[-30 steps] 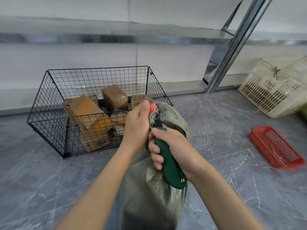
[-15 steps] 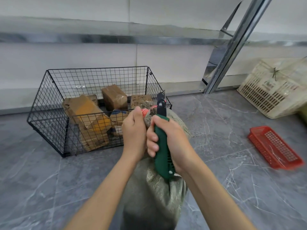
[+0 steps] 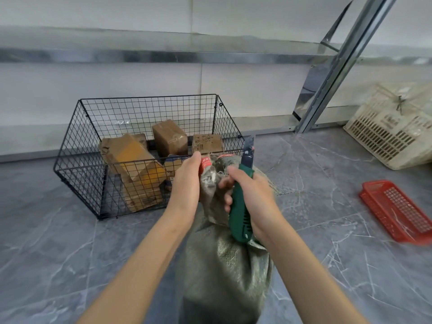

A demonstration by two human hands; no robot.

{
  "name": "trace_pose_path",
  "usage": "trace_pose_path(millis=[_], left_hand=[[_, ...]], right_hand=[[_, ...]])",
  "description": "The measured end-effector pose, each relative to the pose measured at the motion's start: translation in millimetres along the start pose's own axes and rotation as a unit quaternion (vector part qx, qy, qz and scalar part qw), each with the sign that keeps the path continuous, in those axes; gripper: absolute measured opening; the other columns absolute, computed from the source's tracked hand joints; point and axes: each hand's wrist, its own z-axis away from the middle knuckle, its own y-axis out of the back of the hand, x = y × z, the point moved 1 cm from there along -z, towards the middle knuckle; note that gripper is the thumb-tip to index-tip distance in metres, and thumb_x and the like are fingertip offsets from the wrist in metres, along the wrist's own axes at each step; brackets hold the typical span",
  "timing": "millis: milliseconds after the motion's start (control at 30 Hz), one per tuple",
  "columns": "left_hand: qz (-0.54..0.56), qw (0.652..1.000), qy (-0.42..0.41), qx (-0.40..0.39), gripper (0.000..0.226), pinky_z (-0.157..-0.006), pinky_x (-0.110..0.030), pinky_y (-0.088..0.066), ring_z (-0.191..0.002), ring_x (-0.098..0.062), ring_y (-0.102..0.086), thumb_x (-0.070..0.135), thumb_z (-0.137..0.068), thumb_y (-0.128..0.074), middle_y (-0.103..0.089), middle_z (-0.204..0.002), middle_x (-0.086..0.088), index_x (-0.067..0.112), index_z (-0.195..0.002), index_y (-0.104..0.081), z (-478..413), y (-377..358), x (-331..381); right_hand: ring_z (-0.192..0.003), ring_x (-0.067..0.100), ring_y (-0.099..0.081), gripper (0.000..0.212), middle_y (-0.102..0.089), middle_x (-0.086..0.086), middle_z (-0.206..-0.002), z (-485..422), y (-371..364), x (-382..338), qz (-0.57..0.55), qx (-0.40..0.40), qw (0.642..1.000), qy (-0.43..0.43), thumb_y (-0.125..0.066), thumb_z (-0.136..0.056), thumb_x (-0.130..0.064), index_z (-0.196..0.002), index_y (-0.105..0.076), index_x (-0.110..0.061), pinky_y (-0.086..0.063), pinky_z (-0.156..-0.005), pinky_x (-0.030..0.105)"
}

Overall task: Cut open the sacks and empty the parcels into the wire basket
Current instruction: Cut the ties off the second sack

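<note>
Head view, forward and downward

Light: bright, even, diffuse; source out of view.
Shadows: soft, faint, under the wire basket [image 3: 70,136].
Glare: dull sheen on the shelf rail [image 3: 163,57]; pale reflections on the floor [image 3: 58,242].
Distortion: wide-angle; rail bows, upright post [image 3: 339,66] leans.
Blur: lower sack [image 3: 224,277] smeared; corners soft.

The sack [image 3: 224,272] is grey-green woven; the knife [image 3: 240,206] handle is dark green. The wire basket [image 3: 149,127] is black, the tray [image 3: 397,209] red, the floor [image 3: 70,242] grey marbled.
</note>
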Motion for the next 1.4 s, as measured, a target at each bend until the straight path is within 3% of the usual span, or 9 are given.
trace_pose_path(millis=[133, 267, 367, 467, 600, 733, 900, 1033, 1400], left_hand=[[0.031, 0.998, 0.007, -0.048, 0.023, -0.045, -0.030, -0.046, -0.053, -0.024, -0.056, 0.022, -0.099, -0.039, -0.066, -0.091, -0.012, 0.019, -0.103, -0.062, 6.7, -4.2, -2.0], [-0.051, 0.997, -0.035, -0.050, 0.050, -0.090, -0.035, -0.050, -0.118, -0.016, -0.053, 0.006, -0.095, -0.045, -0.043, -0.139, 0.011, 0.032, -0.137, -0.037, 8.3, -1.8, -8.2], [-0.098, 0.992, -0.057, -0.059, 0.067, -0.107, -0.025, -0.031, -0.133, 0.000, -0.031, 0.000, -0.090, -0.047, -0.031, -0.149, 0.011, 0.032, -0.145, -0.026, 15.3, -0.3, -7.7], [-0.079, 0.995, -0.053, -0.033, 0.062, -0.080, -0.005, -0.040, -0.104, 0.021, -0.047, 0.002, -0.090, -0.048, -0.033, -0.142, 0.015, 0.027, -0.144, -0.029, 18.7, 1.6, -4.8], [-0.069, 0.992, 0.058, 0.085, 0.040, -0.094, -0.034, -0.047, -0.109, -0.009, -0.053, 0.031, -0.093, -0.052, -0.053, -0.128, 0.004, 0.020, -0.132, -0.046, 11.0, 14.6, -15.2], [0.027, 0.974, 0.224, -0.032, 0.034, -0.088, -0.041, -0.053, -0.089, -0.022, -0.069, 0.042, -0.090, -0.055, -0.075, -0.092, -0.004, 0.015, -0.104, -0.069, 6.8, 19.0, -21.4], [0.021, 0.977, 0.211, 0.012, 0.014, -0.072, -0.038, -0.053, -0.076, -0.028, -0.066, 0.008, -0.088, -0.058, -0.067, -0.095, -0.021, -0.002, -0.096, -0.063, 0.7, 20.7, -18.8], [0.004, 0.983, 0.180, 0.031, 0.020, -0.067, -0.039, -0.056, -0.068, -0.028, -0.067, -0.009, -0.085, -0.046, -0.069, -0.082, -0.017, 0.004, -0.091, -0.061, -1.8, 26.1, -13.5], [-0.133, 0.984, 0.105, -0.050, 0.026, -0.055, -0.025, -0.041, -0.060, -0.018, -0.055, 0.000, -0.091, -0.039, -0.057, -0.065, -0.007, 0.009, -0.071, -0.052, 15.8, 12.6, -4.7]], right_hand=[[-0.050, 0.021, -0.053, 0.030, -0.061, 0.008, -0.062, -0.2, -8.6, 5.5, -0.023, 0.002, 0.999, -0.035, -0.065, -0.087, -0.035, -0.086, -0.066, -0.006, -0.046, -0.048, 0.026], [-0.067, 0.024, -0.064, 0.022, -0.068, 0.016, -0.082, -1.9, -11.8, 11.0, -0.079, -0.018, 0.995, -0.057, -0.067, -0.086, -0.024, -0.093, -0.069, -0.004, -0.052, -0.057, 0.027], [-0.052, 0.016, -0.056, 0.004, -0.062, 0.008, -0.069, -3.7, -10.0, 12.0, -0.090, -0.016, 0.993, -0.080, -0.065, -0.085, -0.008, -0.089, -0.064, -0.008, -0.047, -0.047, 0.019], [-0.046, 0.013, -0.048, 0.013, -0.059, 0.005, -0.064, -5.4, -6.6, 13.0, -0.089, -0.001, 0.992, -0.094, -0.064, -0.083, -0.002, -0.094, -0.063, -0.008, -0.043, -0.043, 0.019], [-0.069, 0.015, -0.060, 0.029, -0.066, 0.002, -0.088, -1.8, -0.1, 12.5, 0.018, 0.011, 0.998, -0.063, -0.066, -0.083, -0.006, -0.110, -0.063, -0.015, -0.047, -0.059, 0.024], [-0.064, 0.001, -0.061, 0.039, -0.064, -0.007, -0.075, 4.9, 2.5, 11.6, 0.149, -0.031, 0.987, -0.041, -0.067, -0.083, -0.008, -0.118, -0.056, -0.021, -0.044, -0.059, 0.016], [-0.043, 0.011, -0.042, 0.025, -0.049, 0.001, -0.052, 8.0, 0.4, 14.1, 0.193, -0.109, 0.973, -0.060, -0.064, -0.082, 0.000, -0.105, -0.061, -0.008, -0.039, -0.045, 0.023], [-0.043, 0.011, -0.041, 0.004, -0.063, 0.007, -0.061, 11.4, 1.2, 9.2, 0.187, -0.141, 0.971, -0.053, -0.063, -0.087, -0.010, -0.084, -0.060, -0.010, -0.038, -0.045, 0.025], [-0.055, 0.013, -0.050, 0.017, -0.067, 0.009, -0.081, 5.8, 11.5, 5.4, 0.130, 0.143, 0.970, 0.144, -0.069, -0.082, -0.034, -0.083, -0.055, -0.025, -0.046, -0.057, 0.030]])
